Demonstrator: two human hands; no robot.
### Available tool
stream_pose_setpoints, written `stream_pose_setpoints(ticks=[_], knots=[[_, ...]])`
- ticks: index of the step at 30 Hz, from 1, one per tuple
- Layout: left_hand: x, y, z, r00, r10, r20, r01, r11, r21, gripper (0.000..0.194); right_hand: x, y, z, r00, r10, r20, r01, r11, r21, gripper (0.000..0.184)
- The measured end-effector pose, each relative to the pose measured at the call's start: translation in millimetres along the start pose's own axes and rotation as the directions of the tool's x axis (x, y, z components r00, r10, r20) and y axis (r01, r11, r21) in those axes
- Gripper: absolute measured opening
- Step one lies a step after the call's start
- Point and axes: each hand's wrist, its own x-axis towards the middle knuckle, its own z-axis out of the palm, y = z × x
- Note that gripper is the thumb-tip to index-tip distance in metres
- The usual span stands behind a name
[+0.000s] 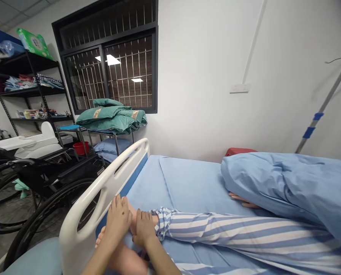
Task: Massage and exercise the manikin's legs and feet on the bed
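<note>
On the bed lies a figure in blue-and-white striped trousers (216,229), with the near trouser leg gathered above the ankle. My left hand (119,214) is wrapped over the top of the raised foot (132,214), close to its toes. Just to the right, my right hand (144,227) grips the ankle below the trouser hem. The second foot (127,258) rests lower down, partly covered by my forearms. A light blue quilt (282,183) is folded over the figure's upper part, and a hand (244,200) shows from under its edge.
The white footboard (81,221) rises close to my left hand. A wheelchair (58,179) stands beyond it. Green folded bedding (113,116) lies on a stand under the window. A pole (325,105) is at the right. Blue sheet (187,179) covers the mattress.
</note>
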Motion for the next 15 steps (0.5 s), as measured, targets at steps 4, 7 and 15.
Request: stream_pose_setpoints(ticks=[4, 7, 15], knots=[[39.4, -5.7, 18.0, 0.969, -0.007, 0.247, -0.041, 0.981, 0.189, 0.039, 21.5, 9.2, 9.1, 0.994, 0.098, 0.041, -0.096, 0.995, -0.037, 0.062], [60.2, -5.8, 25.7, 0.922, 0.007, 0.387, -0.100, 0.970, 0.222, 0.035, 28.5, 12.0, 6.0, 0.989, 0.123, 0.082, -0.118, 0.991, -0.062, 0.057], [76.4, 7.0, 18.6, 0.830, 0.021, 0.558, -0.172, 0.961, 0.219, 0.034, 11.7, 5.0, 4.6, 0.993, 0.112, 0.049, -0.107, 0.991, -0.081, 0.065]])
